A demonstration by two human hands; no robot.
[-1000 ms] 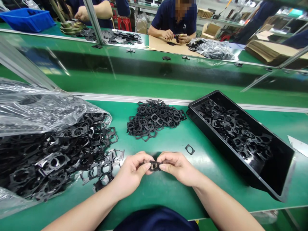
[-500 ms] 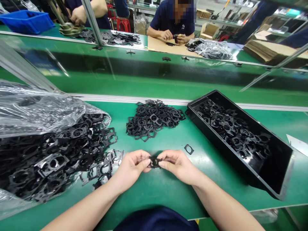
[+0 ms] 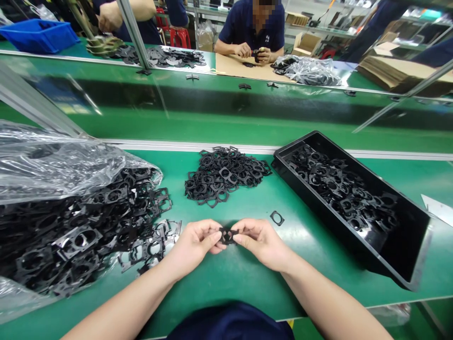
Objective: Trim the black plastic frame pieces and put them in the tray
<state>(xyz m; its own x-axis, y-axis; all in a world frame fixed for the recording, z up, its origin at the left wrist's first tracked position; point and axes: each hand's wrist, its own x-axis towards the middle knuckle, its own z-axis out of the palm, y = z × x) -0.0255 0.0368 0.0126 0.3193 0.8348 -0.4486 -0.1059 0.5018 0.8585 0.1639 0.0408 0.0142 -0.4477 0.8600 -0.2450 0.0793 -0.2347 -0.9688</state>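
Left hand (image 3: pixel 193 243) and right hand (image 3: pixel 262 238) nearly closed, both pinching one small black square frame with round hole (image 3: pixel 227 235) above green workbench (image 3: pixel 230 288). Matching loose frame (image 3: pixel 277 217) lies just right; black frame heap (image 3: pixel 221 177) ahead; black rectangular tray (image 3: pixel 318 212) further right.

Matte black frame (image 3: pixel 227 235) with a round-hole pattern, same black in the loose frame pile (image 3: pixel 215 177). Glossy black tray (image 3: pixel 318 219), green workbench top (image 3: pixel 226 293), bright blue crate (image 3: pixel 37 40), co-worker's navy polo shirt (image 3: pixel 251 33), tan cardboard sheet (image 3: pixel 237 68).
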